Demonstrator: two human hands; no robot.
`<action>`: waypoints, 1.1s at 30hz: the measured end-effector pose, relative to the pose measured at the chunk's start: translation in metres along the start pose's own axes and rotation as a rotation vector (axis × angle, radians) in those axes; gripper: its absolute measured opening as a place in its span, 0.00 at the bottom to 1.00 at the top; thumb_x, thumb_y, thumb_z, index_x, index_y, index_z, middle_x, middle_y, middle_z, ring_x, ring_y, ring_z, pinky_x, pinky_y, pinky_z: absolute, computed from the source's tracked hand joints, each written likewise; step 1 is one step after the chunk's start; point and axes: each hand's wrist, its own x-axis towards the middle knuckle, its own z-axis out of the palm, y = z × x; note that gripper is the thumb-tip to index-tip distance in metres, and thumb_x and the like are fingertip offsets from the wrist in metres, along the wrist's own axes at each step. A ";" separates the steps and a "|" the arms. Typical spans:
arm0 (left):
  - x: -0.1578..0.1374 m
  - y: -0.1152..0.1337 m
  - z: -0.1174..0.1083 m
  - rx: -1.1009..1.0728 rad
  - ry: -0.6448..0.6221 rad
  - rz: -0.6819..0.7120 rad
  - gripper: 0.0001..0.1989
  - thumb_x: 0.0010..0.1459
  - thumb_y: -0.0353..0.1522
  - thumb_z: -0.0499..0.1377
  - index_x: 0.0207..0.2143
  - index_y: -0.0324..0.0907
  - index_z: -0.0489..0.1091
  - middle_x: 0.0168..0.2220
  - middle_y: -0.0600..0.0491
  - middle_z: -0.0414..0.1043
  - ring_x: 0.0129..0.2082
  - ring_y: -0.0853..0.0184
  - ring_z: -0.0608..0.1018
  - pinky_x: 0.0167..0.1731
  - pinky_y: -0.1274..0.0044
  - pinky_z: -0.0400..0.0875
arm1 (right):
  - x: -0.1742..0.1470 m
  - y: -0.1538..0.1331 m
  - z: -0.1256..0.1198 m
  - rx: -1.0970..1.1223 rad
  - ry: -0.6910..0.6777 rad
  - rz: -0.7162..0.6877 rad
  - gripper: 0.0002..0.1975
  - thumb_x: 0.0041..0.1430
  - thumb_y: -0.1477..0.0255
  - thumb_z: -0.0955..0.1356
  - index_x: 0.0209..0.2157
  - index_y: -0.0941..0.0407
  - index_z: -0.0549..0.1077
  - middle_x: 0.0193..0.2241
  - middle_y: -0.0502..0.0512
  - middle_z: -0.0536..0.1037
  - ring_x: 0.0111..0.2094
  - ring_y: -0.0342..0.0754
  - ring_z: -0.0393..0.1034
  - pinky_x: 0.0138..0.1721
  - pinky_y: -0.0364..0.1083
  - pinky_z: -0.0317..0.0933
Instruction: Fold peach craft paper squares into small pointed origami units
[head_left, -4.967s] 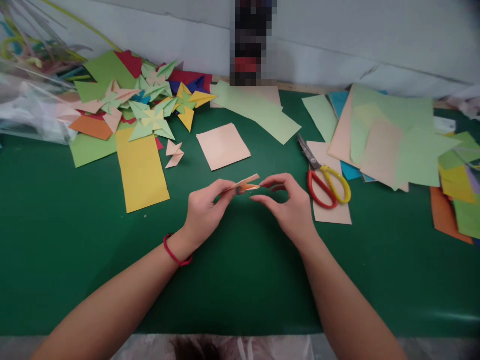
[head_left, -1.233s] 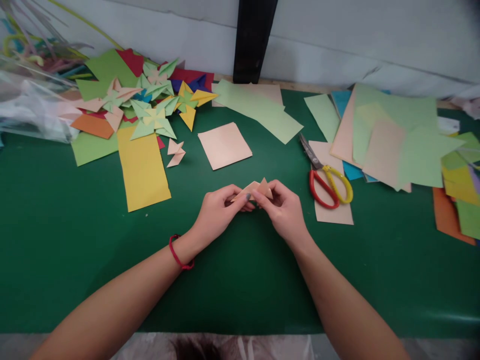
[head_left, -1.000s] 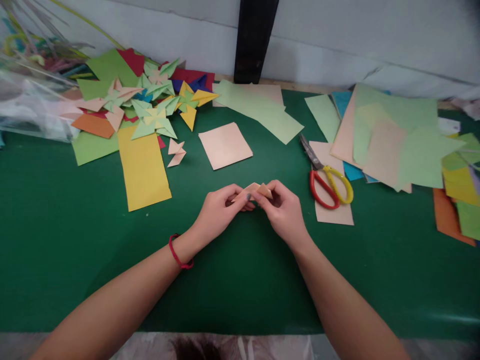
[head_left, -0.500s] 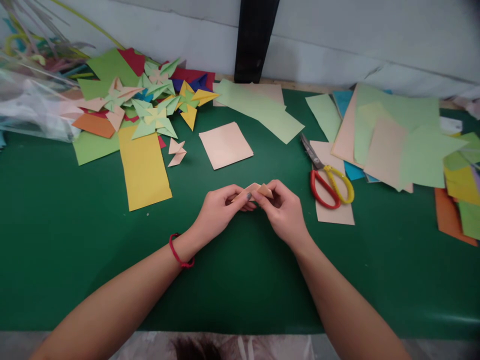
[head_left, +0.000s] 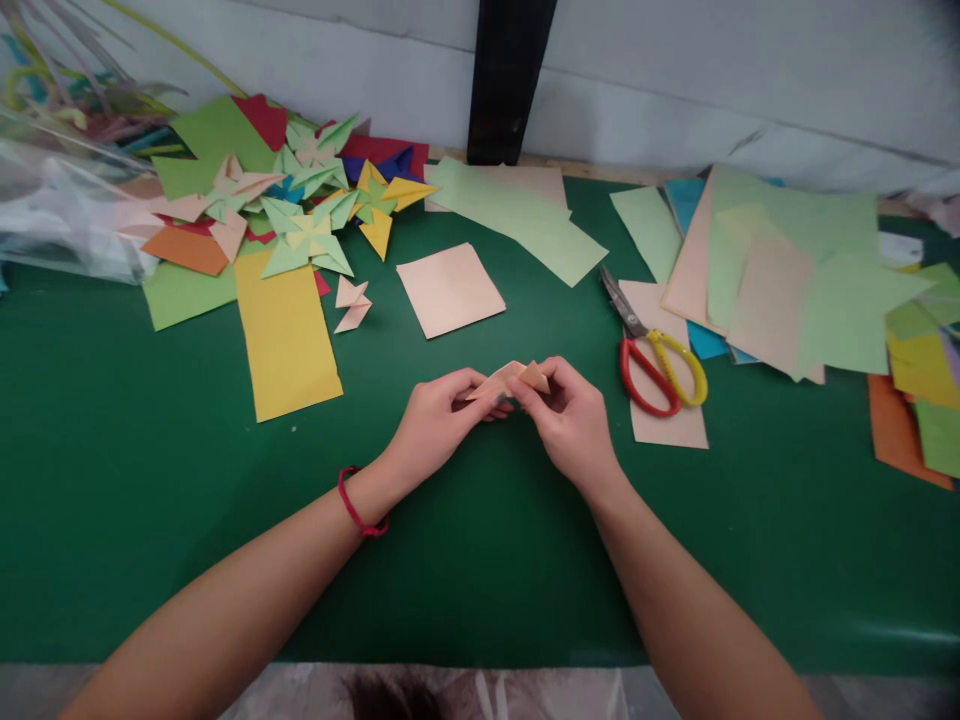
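While the left hand (head_left: 435, 415) and right hand (head_left: 576, 415) pinched one pink paper (head_left: 498, 380) between their fingers (head_left: 529, 398), midway between near and far edges of the bench (head_left: 495, 560), its folding looked unfinished. One folded pink piece (head_left: 355, 316) lay apart; a pink square (head_left: 451, 290) lay flat. I counted at least four paper stars (head_left: 309, 238) toward the far left corner, one pair of scissors (head_left: 637, 328).

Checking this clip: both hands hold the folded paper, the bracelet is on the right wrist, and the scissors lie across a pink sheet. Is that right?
Not quite: the head view shows the bracelet on the left wrist. The left hand and right hand do hold the folded paper, and the scissors lie across a pink sheet.
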 end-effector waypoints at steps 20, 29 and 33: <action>0.001 0.003 0.003 -0.073 0.000 -0.073 0.16 0.60 0.41 0.51 0.28 0.38 0.69 0.27 0.50 0.76 0.27 0.68 0.79 0.32 0.77 0.75 | 0.000 -0.003 0.000 -0.016 0.019 0.016 0.10 0.56 0.68 0.66 0.24 0.55 0.62 0.22 0.45 0.60 0.24 0.40 0.55 0.27 0.42 0.51; -0.002 0.003 0.002 0.055 0.113 -0.019 0.14 0.54 0.42 0.58 0.25 0.39 0.68 0.24 0.53 0.75 0.25 0.69 0.77 0.29 0.79 0.72 | -0.001 -0.003 0.001 0.010 0.019 0.036 0.12 0.56 0.66 0.67 0.24 0.55 0.60 0.21 0.45 0.58 0.24 0.40 0.53 0.26 0.42 0.50; -0.001 0.003 0.000 0.023 0.068 -0.010 0.12 0.53 0.40 0.59 0.29 0.39 0.69 0.28 0.53 0.76 0.31 0.68 0.78 0.33 0.78 0.72 | -0.001 -0.002 0.002 0.032 -0.004 0.040 0.12 0.55 0.67 0.67 0.24 0.55 0.61 0.21 0.45 0.59 0.24 0.40 0.52 0.26 0.42 0.49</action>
